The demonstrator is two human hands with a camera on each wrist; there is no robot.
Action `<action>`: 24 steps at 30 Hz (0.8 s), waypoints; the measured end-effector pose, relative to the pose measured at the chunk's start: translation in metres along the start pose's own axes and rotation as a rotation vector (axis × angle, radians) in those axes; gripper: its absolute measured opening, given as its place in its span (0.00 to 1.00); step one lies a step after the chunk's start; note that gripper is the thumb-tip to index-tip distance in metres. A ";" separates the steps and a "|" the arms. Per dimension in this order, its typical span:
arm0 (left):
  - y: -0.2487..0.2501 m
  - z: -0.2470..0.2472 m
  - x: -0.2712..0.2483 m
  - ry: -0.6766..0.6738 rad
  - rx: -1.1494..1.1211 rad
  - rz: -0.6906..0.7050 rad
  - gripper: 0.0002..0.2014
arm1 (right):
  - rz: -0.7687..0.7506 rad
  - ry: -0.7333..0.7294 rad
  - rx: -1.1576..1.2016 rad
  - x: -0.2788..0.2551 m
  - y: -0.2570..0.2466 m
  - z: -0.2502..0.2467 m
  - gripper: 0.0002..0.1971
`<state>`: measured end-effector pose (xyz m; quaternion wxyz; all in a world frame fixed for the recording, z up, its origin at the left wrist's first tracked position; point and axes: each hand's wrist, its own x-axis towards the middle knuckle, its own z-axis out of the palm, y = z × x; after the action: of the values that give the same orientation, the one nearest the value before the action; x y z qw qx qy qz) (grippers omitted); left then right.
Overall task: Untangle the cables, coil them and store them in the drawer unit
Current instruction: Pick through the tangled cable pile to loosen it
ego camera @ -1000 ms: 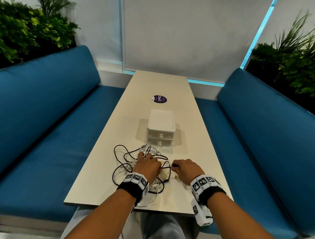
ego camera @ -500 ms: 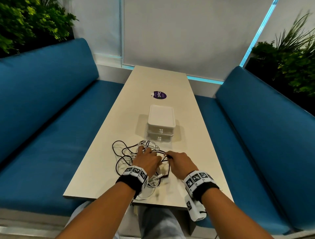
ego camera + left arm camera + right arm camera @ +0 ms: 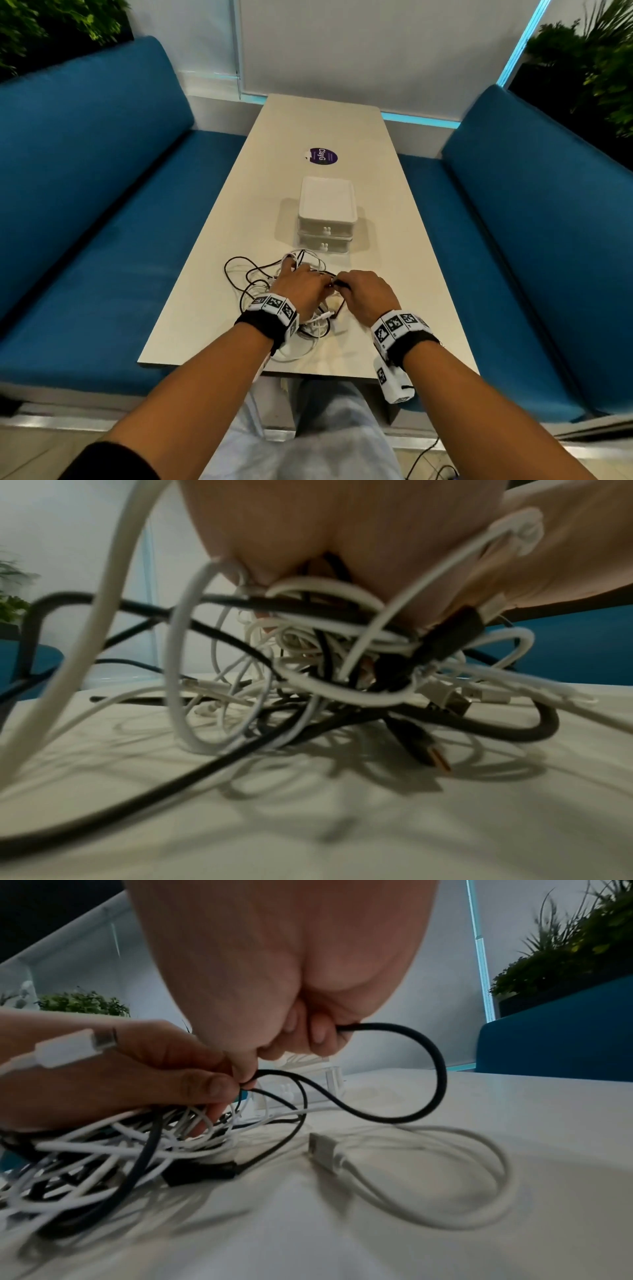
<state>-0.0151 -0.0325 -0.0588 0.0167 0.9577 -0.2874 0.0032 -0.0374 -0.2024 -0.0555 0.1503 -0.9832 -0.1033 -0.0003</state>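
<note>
Near the table's front edge, our left hand pins the tangled cables; our right hand, pinching the black cable, should draw slowly, feeding loops free.

Setting: café or office lounge booth. Long pale desk with round purple sticker; blue upholstered benches along both sides of desk; leafy planters behind benches; white blind beyond desk's far end.

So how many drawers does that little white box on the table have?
2. The top drawer sits directly above the bottom drawer, both shut, each with a small knob facing the person. None looks hidden.
</note>
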 end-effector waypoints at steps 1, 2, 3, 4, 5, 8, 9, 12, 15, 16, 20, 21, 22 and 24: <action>-0.001 0.000 0.000 -0.014 0.008 -0.003 0.14 | -0.008 0.016 -0.014 -0.001 -0.001 0.000 0.10; -0.002 0.000 0.000 -0.016 0.025 -0.001 0.15 | -0.014 0.028 -0.025 -0.001 -0.002 0.000 0.11; -0.002 0.000 -0.001 -0.019 0.052 0.002 0.15 | -0.017 0.031 -0.036 -0.003 -0.003 -0.001 0.11; -0.002 -0.001 -0.001 -0.009 0.078 0.009 0.16 | -0.017 0.028 -0.050 -0.003 -0.003 -0.002 0.11; -0.003 -0.001 -0.002 0.000 0.107 0.015 0.16 | -0.010 0.019 -0.066 -0.005 -0.001 -0.004 0.11; -0.007 0.000 -0.006 0.048 0.178 0.036 0.16 | 0.064 -0.018 -0.086 -0.011 0.021 -0.014 0.12; -0.008 -0.002 -0.008 0.054 0.188 0.040 0.16 | 0.098 -0.030 -0.082 -0.013 0.029 -0.017 0.12; -0.006 -0.005 -0.007 0.034 0.205 0.030 0.16 | 0.191 -0.051 -0.094 -0.017 0.041 -0.020 0.12; 0.004 -0.007 -0.005 -0.003 0.284 0.023 0.12 | 0.240 -0.058 -0.057 -0.015 0.032 -0.011 0.13; 0.009 -0.006 -0.005 -0.004 0.325 0.031 0.11 | 0.229 -0.048 -0.022 -0.014 0.029 -0.006 0.12; 0.021 -0.011 -0.002 0.050 0.395 0.097 0.13 | 0.151 -0.035 0.109 -0.009 0.012 -0.001 0.17; 0.022 -0.011 -0.002 0.067 0.392 0.109 0.14 | 0.166 -0.053 0.119 -0.007 0.008 -0.001 0.18; 0.022 -0.011 -0.002 0.082 0.386 0.122 0.14 | 0.186 -0.067 0.133 -0.004 0.005 -0.001 0.17; 0.021 -0.008 -0.004 0.101 0.361 0.151 0.15 | 0.215 -0.066 0.185 0.000 0.003 0.001 0.16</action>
<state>-0.0301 -0.0478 -0.0500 -0.1413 0.9194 -0.3520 0.1038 -0.0372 -0.2052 -0.0577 0.2359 -0.9701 -0.0019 0.0578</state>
